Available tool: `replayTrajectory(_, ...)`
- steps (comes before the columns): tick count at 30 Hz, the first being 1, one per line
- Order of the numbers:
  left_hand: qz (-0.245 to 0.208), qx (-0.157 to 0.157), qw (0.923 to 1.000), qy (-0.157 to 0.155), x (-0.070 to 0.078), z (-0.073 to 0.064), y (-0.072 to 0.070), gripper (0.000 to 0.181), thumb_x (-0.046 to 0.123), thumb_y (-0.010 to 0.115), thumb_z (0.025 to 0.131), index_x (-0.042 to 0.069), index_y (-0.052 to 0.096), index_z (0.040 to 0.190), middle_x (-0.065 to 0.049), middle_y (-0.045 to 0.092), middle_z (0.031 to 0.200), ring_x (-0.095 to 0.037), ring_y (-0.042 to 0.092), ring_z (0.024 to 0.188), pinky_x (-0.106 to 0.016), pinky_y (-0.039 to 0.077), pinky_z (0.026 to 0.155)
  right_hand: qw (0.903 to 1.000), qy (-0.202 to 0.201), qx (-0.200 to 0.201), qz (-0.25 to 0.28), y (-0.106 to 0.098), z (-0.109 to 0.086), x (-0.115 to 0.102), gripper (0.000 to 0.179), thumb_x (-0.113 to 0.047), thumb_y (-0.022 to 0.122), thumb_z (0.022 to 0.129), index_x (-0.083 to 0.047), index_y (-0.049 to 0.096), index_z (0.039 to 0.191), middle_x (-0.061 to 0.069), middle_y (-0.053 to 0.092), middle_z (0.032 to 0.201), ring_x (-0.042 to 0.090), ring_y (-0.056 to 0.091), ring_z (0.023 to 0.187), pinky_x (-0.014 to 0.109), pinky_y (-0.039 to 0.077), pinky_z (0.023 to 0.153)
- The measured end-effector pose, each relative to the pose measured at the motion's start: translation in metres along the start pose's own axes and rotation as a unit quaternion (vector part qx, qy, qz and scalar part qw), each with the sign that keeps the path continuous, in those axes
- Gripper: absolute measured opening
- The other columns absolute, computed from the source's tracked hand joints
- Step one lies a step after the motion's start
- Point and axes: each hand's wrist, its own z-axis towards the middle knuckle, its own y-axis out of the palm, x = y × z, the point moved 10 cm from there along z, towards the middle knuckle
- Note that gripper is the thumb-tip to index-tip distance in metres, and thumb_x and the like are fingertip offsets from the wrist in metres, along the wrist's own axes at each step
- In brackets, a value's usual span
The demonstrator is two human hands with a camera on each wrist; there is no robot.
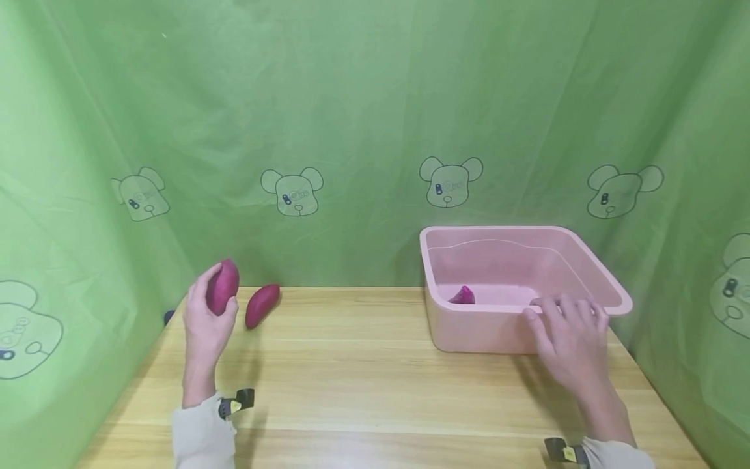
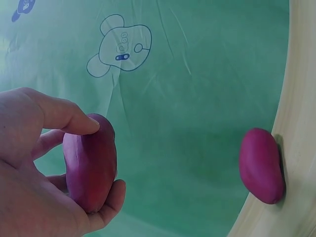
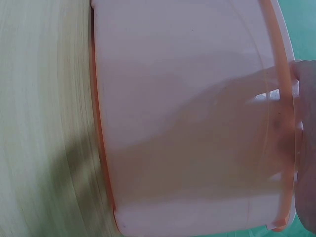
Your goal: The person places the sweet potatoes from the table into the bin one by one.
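Observation:
My left hand (image 1: 206, 326) grips a purple sweet potato (image 1: 224, 286), raised over the far left part of the table. In the left wrist view, thumb and fingers wrap the sides and lower end of that sweet potato (image 2: 91, 163). Just right of it, a second sweet potato (image 1: 262, 305) lies on the tabletop. At the right, my right hand (image 1: 571, 335) holds the front rim of a pink plastic bin (image 1: 486, 330), fingers hooked over the edge and thumb toward the outside. Inside the bin is a magenta object (image 1: 463, 296) with a pointed tip, partly hidden by the front wall.
A wooden table (image 1: 346, 378) spans the space between the hands. Green curtain (image 1: 363, 117) with printed bear heads closes off the back and both sides, right behind the bin and the sweet potatoes. A small dark object (image 1: 168, 317) shows at the table's left edge.

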Motion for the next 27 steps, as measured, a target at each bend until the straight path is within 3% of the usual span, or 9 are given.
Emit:
replayTrajectory(8, -0.006, -0.014, 0.9999, 0.006, 0.008, -0.001, 0.010, 0.067, -0.007, 0.064, 0.087, 0.014, 0.051, 0.149, -0.023, 0.051, 0.142, -0.042, 0.054, 0.116, -0.062, 0.051, 0.091, 1.0000, -0.005, 0.004, -0.002, -0.001, -0.001, -0.001, 0.032, -0.033, 0.050, 0.106, -0.005, 0.062, 0.114, 0.024, 0.057, 0.113, 0.048, 0.045, 0.110, 0.074, 0.015, 0.111)
replayTrajectory(17, -0.020, -0.030, 0.9994, -0.004, 0.015, -0.004, 0.016, 0.069, -0.008, 0.063, 0.088, 0.017, 0.050, 0.151, -0.022, 0.050, 0.143, -0.041, 0.053, 0.119, -0.062, 0.051, 0.094, 1.0000, -0.007, 0.002, -0.004, -0.001, 0.000, -0.001, 0.032, -0.033, 0.049, 0.106, -0.004, 0.062, 0.114, 0.024, 0.057, 0.113, 0.048, 0.046, 0.111, 0.074, 0.016, 0.110)
replayTrajectory(27, -0.029, -0.042, 0.9986, 0.011, 0.025, -0.006, 0.025, 0.068, -0.007, 0.065, 0.088, 0.016, 0.051, 0.150, -0.023, 0.050, 0.142, -0.042, 0.054, 0.118, -0.065, 0.051, 0.093, 1.0000, -0.004, 0.001, -0.003, 0.000, 0.000, 0.001, 0.033, -0.033, 0.050, 0.106, -0.004, 0.063, 0.114, 0.023, 0.058, 0.112, 0.048, 0.045, 0.109, 0.074, 0.015, 0.111)
